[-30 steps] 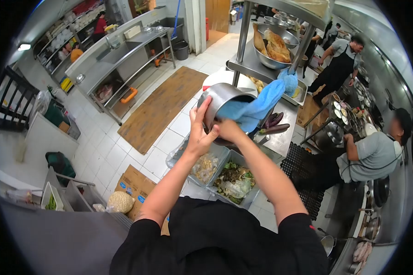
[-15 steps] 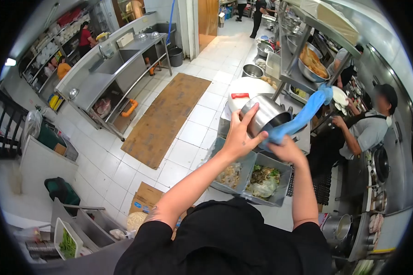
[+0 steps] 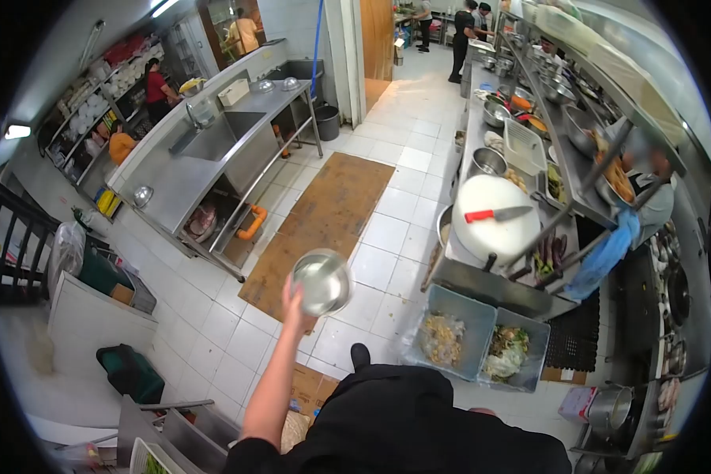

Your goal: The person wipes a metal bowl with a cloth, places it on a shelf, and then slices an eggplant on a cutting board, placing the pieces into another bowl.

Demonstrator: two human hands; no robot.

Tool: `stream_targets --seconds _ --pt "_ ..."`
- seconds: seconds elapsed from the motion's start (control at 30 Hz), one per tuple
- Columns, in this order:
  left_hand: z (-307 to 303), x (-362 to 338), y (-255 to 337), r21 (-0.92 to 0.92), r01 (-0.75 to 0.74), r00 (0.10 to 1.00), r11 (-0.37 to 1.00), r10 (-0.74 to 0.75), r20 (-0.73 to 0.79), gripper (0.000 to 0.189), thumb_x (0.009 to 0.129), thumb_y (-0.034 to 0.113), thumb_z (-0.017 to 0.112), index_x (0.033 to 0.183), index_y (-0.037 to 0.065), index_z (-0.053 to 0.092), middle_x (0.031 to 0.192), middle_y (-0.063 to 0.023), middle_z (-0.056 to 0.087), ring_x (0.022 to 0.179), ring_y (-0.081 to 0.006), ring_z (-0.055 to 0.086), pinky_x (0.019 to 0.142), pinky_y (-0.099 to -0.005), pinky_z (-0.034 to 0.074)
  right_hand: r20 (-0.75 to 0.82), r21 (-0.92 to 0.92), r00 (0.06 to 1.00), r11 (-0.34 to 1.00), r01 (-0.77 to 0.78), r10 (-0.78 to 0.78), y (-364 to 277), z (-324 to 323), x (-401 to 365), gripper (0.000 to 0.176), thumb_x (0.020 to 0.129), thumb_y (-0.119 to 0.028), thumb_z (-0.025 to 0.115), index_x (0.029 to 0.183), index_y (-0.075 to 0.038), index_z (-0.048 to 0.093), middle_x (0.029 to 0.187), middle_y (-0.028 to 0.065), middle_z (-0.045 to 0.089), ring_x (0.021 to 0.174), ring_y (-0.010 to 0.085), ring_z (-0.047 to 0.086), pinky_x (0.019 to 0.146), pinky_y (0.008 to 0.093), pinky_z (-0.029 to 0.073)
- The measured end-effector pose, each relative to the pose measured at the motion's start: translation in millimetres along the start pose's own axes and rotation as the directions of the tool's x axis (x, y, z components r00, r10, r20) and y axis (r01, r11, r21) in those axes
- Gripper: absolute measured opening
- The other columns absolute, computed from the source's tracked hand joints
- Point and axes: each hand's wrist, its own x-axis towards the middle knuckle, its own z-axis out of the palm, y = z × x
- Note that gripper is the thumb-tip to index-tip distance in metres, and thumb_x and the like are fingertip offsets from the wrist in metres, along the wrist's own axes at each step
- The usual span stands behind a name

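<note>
My left hand (image 3: 294,306) grips a round metal bowl (image 3: 321,282) by its left side, out over the floor and the brown mat (image 3: 324,209). The bowl's mouth faces up toward me, and its inside looks shiny. My right hand is out of sight. A blue plastic bag (image 3: 604,254) hangs from the metal shelf rack at the right. On the counter a knife with a red handle (image 3: 498,214) lies on a round white board (image 3: 494,237).
Two bins of food scraps (image 3: 486,359) stand on the floor beside the counter. A long steel sink table (image 3: 193,170) is at the left. At the right a person (image 3: 657,204) stands behind the shelves. A cardboard piece (image 3: 312,387) lies near my feet.
The bowl has moved left, away from the blue bag, in my left hand. My right hand has let go of the bag and left the view. The view has shifted, showing more of the counter.
</note>
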Motion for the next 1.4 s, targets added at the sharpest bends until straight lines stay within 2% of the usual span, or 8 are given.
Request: stream_targets --seconds 0.1,0.17,0.23,0.37,0.6,0.97,1.23,1.4 --pt "-130.6 -23.2 -25.1 0.005 0.230 0.931 0.973 -0.219 -0.291 0.073 0.103 0.045 0.059 0.166 0.025 0.029 0.157 -0.0182 0.048 0.128 -0.0420 0.063 0.069 -0.0566 0.066 -0.011 -0.265 0.986 0.951 -0.162 0.165 59.5 0.7 59.5 0.032 0.090 -0.023 0.079 0.117 -0.006 0.080 0.107 0.0083 0.077 0.103 0.0232 0.072 0.091 0.0395 0.057" --pt "-220.3 -49.3 -69.8 -0.164 0.192 0.881 0.968 -0.243 -0.405 0.080 0.103 0.040 0.059 0.169 0.025 0.015 0.157 -0.0226 0.043 0.127 -0.0464 0.062 0.086 -0.0656 0.062 0.223 -0.671 0.535 0.527 -0.522 0.815 -15.6 12.7 202.1 0.023 0.093 -0.018 0.075 0.112 -0.006 0.080 0.110 0.0098 0.078 0.107 0.0222 0.073 0.088 0.0424 0.061" --pt "-285.3 -87.8 -94.1 -0.268 0.192 0.795 0.944 -0.310 -0.522 0.083 0.102 0.045 0.061 0.167 0.023 0.014 0.161 -0.0240 0.036 0.130 -0.0485 0.058 0.087 -0.0722 0.058 0.579 -0.632 0.691 0.774 0.044 0.433 -61.7 -21.7 290.2 0.022 0.098 -0.020 0.069 0.114 -0.007 0.078 0.101 0.0124 0.079 0.097 0.0236 0.076 0.084 0.0427 0.063" --pt "-197.8 -142.7 4.2 -0.352 0.306 0.473 0.885 -0.462 -0.750 0.068 0.101 0.056 0.056 0.153 0.012 0.052 0.149 -0.0108 0.058 0.135 -0.0343 0.058 0.107 -0.0530 0.052 -0.073 -0.476 0.847 0.728 -0.493 0.526 -277.8 19.4 397.9 0.043 0.108 -0.032 0.041 0.117 -0.003 0.073 0.089 0.0137 0.079 0.074 0.0257 0.077 0.065 0.0410 0.062" --pt "-417.5 64.8 -235.1 -0.648 0.357 0.693 0.673 -0.656 -0.299 0.060 0.089 0.058 0.056 0.135 0.020 0.062 0.132 -0.0099 0.062 0.116 -0.0348 0.060 0.090 -0.0598 0.056 -0.515 -0.157 0.826 0.922 -0.355 0.230 -375.5 38.0 471.2 0.037 0.108 -0.036 0.051 0.110 -0.007 0.074 0.081 0.0107 0.079 0.061 0.0217 0.073 0.056 0.0369 0.056" --pt "-101.6 613.1 145.0 0.194 -0.135 0.954 0.972 0.075 0.292 0.086 0.089 -0.005 0.056 0.166 0.024 0.031 0.162 -0.0119 0.043 0.142 -0.0316 0.049 0.104 -0.0496 0.053 -0.570 0.255 0.313 0.526 -0.812 0.760 -195.7 208.7 346.1 0.025 0.095 -0.029 0.069 0.106 -0.008 0.077 0.082 0.0083 0.075 0.062 0.0226 0.071 0.055 0.0411 0.059" --pt "156.2 614.6 158.5 0.313 0.045 0.899 0.949 -0.175 0.402 0.082 0.096 0.012 0.068 0.166 0.027 0.027 0.169 -0.0109 0.028 0.149 -0.0339 0.039 0.099 -0.0679 0.049 -0.931 0.232 0.204 0.922 -0.309 0.302 -325.6 178.4 434.3 0.022 0.104 -0.020 0.064 0.109 -0.001 0.074 0.079 0.0075 0.075 0.070 0.0165 0.073 0.064 0.0319 0.058" --pt "267.3 519.7 60.7 0.276 0.358 0.529 0.892 -0.437 0.728 0.064 0.099 0.025 0.067 0.155 0.013 0.040 0.147 -0.0146 0.055 0.127 -0.0318 0.064 0.097 -0.0535 0.062 -0.936 0.126 0.347 0.978 0.168 0.061 -483.7 40.6 508.3 0.037 0.103 -0.022 0.069 0.134 -0.004 0.061 0.116 0.0129 0.072 0.084 0.0179 0.074 0.072 0.0318 0.058"
